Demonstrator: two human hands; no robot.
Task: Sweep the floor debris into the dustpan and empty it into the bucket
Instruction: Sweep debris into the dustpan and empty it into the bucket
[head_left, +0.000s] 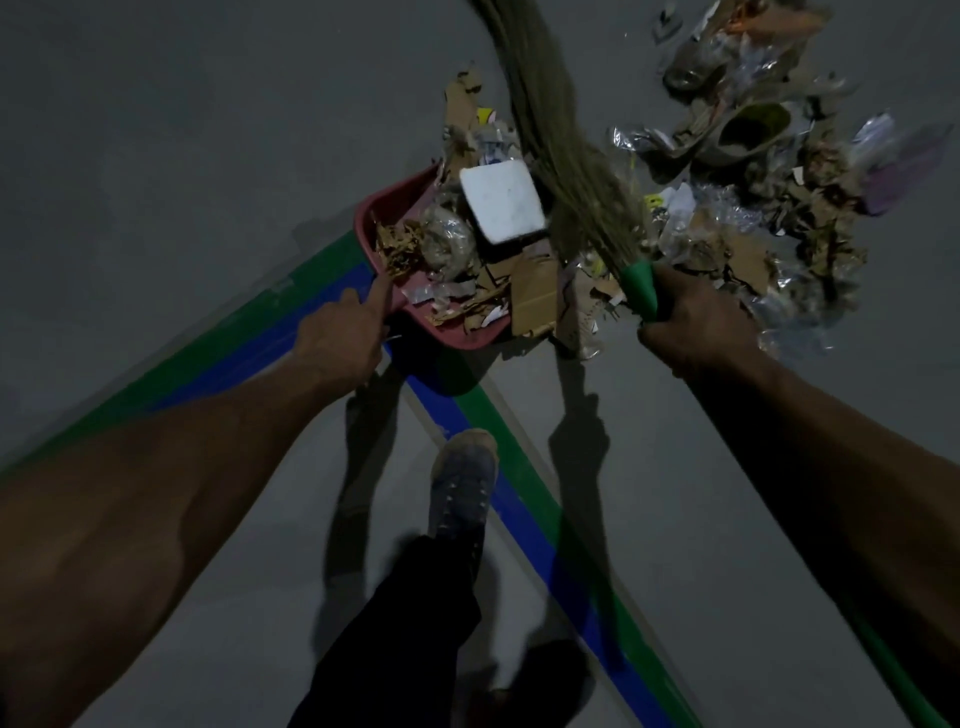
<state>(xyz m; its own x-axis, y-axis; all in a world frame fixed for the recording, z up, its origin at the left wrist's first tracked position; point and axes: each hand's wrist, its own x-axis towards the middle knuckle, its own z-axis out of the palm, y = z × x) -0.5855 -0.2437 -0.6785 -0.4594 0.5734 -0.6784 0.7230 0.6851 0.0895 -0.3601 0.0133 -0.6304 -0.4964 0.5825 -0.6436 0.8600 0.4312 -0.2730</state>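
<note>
A red dustpan (382, 208) lies on the grey floor, filled with cardboard scraps, crumpled plastic and a white foam block (501, 200). My left hand (340, 332) holds the dustpan at its near edge, with the thumb laid along the rim. A grass broom (550, 130) with a green handle (640, 288) is held in my right hand (698, 322). Its bristles stretch away over the debris right of the pan. A large debris pile (753, 171) of cardboard, plastic wrap and paper spreads to the upper right. No bucket is in view.
Green and blue tape lines (524, 493) run across the floor and meet under the dustpan. My shoe (462, 486) and dark trouser leg stand near the crossing. The lighting is dim, with arm shadows on the floor.
</note>
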